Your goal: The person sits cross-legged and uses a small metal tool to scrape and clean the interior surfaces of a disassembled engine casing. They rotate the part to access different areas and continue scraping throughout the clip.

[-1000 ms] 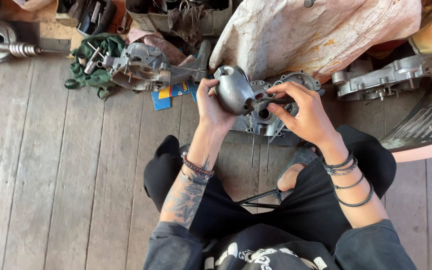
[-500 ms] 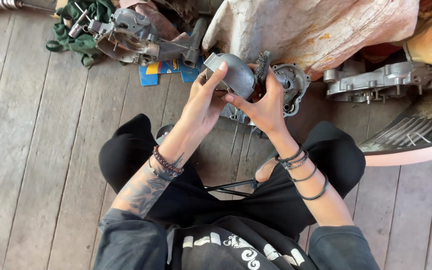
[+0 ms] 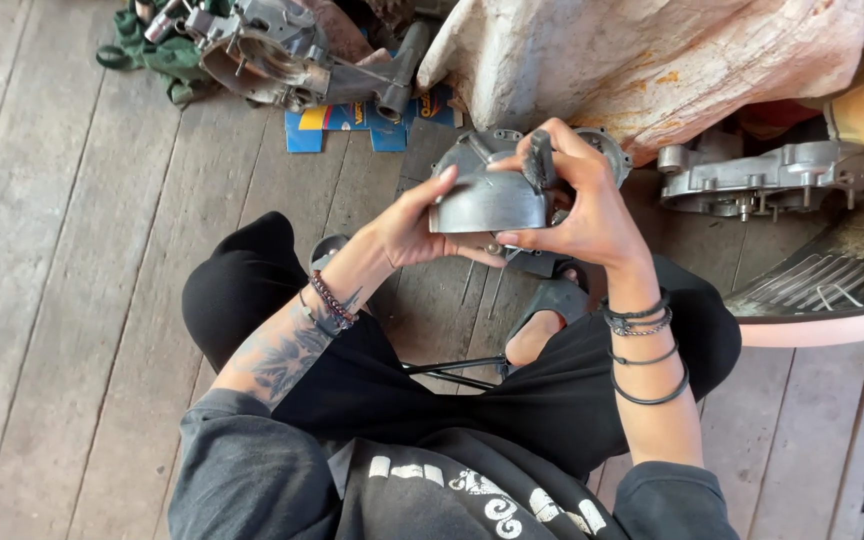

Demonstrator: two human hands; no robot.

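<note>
Metal engine cover (image 3: 487,203), held above the lap, looks rigid, fairly heavy and smooth, best gripped by its rim. Left hand (image 3: 417,228) clasps its side; right hand (image 3: 582,215) pinches a wire brush (image 3: 538,160) against it. Engine casing (image 3: 552,150) lies beneath.

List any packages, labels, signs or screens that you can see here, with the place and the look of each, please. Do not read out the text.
Flat card package: on the wooden floor at the top, partly under the grey engine casing; rectangular, blue with yellow and red print.
Printed shirt: on the person, at the bottom edge; black with white lettering.
No signs or screens are in view.
</note>
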